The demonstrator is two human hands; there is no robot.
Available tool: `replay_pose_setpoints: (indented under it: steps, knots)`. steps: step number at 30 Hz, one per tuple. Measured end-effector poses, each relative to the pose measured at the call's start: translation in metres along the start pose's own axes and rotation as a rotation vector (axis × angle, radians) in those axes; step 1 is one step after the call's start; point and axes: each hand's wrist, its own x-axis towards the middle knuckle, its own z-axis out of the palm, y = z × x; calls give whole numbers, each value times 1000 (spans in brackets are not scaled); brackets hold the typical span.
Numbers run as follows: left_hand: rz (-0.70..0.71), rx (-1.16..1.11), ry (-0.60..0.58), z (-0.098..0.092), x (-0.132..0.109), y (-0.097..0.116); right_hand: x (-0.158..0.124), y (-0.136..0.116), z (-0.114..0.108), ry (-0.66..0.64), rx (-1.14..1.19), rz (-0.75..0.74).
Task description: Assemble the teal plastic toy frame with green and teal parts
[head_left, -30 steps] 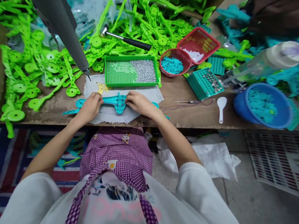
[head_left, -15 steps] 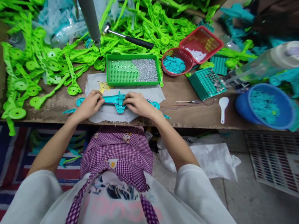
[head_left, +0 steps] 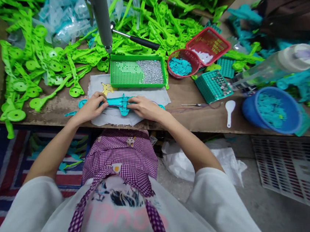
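A long turquoise plastic part (head_left: 125, 105) with a raised crosspiece in its middle lies across a grey cloth (head_left: 157, 96) at the table's front edge. My left hand (head_left: 93, 106) is closed around its left arm, thumb and fingers pinched together. On the other side of the crosspiece, my right hand (head_left: 142, 107) has its fingertips pressed together on the part. The part's rounded ends show beyond both hands. What lies under the right fingertips is hidden. Just behind the cloth sits a green tray (head_left: 137, 86), partly filled with small silvery metal pieces.
A grey powered screwdriver (head_left: 102, 10) hangs above the tray's left corner. A hammer (head_left: 144, 42) rests on heaped green plastic parts (head_left: 51, 68). Rightward are red baskets (head_left: 183, 74), a turquoise block with metal bits (head_left: 213, 89), a white spoon (head_left: 230, 109), a blue bowl (head_left: 296, 112) and a bottle (head_left: 282, 63).
The hanging screwdriver has swung a little to the right. My right elbow has moved outward, while both hands stay on the turquoise part in nearly the same place.
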Motion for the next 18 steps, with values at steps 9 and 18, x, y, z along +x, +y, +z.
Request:
replay_pose_setpoints:
  steps: [9, 18]
  knots:
    - [-424, -944, 299, -3, 6, -15, -51, -38, -13, 569, 140, 424]
    - [-526, -1171, 233, -23, 4, -13, -77, -52, 24, 441, -136, 559]
